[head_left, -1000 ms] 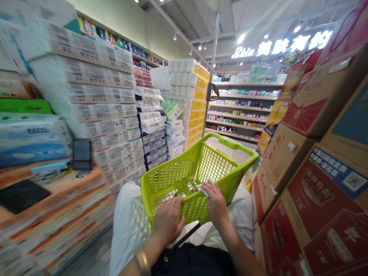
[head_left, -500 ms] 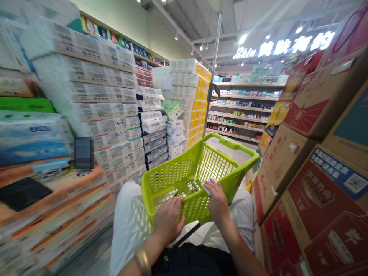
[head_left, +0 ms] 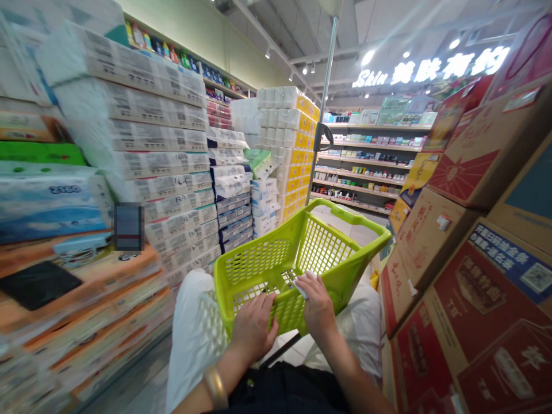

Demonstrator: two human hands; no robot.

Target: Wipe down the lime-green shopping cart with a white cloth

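A lime-green plastic shopping basket [head_left: 254, 264] with a perforated wall and floor sits tilted between my knees, its handle end pointing away to the right. My left hand [head_left: 254, 325] is closed over the near rim, fingers on the inside and thumb outside. Further right along the same rim, my right hand [head_left: 318, 305] presses a white wipe [head_left: 301, 286], perhaps tissue or cloth, against the basket. Part of the wipe is hidden under the fingers. Nothing is visible inside the basket except its grid floor.
Tall stacks of wrapped tissue packs [head_left: 164, 138] rise on the left, with a black flat object [head_left: 38, 283] on an orange-topped stack. Cardboard cartons [head_left: 435, 236] stand close on the right. A metal pole [head_left: 328, 80] stands behind the basket, before stocked shelves [head_left: 366, 146].
My right hand has slid left along the basket rim with the white wipe, nearer to my left hand. The left hand keeps its place on the rim.
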